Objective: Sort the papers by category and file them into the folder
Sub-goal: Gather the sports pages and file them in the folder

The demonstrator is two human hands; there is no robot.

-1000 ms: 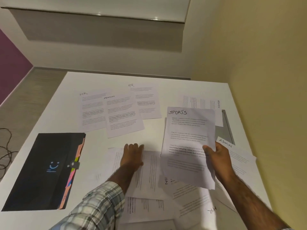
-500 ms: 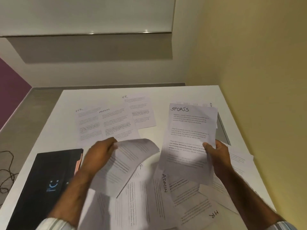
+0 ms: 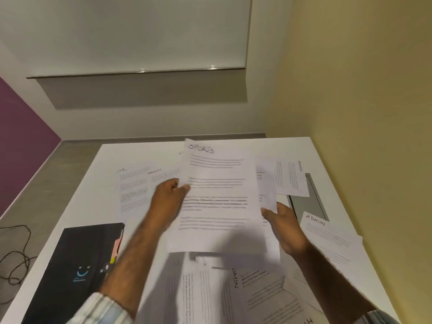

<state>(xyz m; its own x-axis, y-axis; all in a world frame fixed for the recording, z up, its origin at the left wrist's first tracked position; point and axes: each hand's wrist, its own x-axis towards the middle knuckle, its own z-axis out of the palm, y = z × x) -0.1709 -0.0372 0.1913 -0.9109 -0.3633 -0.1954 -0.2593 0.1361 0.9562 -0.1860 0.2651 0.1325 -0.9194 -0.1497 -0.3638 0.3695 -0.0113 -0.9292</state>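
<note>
Nearest the black folder (image 3: 77, 270), loose papers (image 3: 210, 288) litter the table (image 3: 98, 183), and above them the left hand (image 3: 168, 202) and right hand (image 3: 284, 226) pinch opposite edges of the sports sheet (image 3: 217, 195), which looks light, floppy and best supported from both sides.

we see a white table (image 3: 233, 142) pushed against a pale yellow wall (image 3: 362, 94) on the right. ahead, a white wall carries a grey recessed panel (image 3: 145, 90) under a lit ledge, and a purple wall (image 3: 21, 141) stands at left. a dark cable (image 3: 16, 258) lies looped on the grey floor (image 3: 51, 178).
</note>
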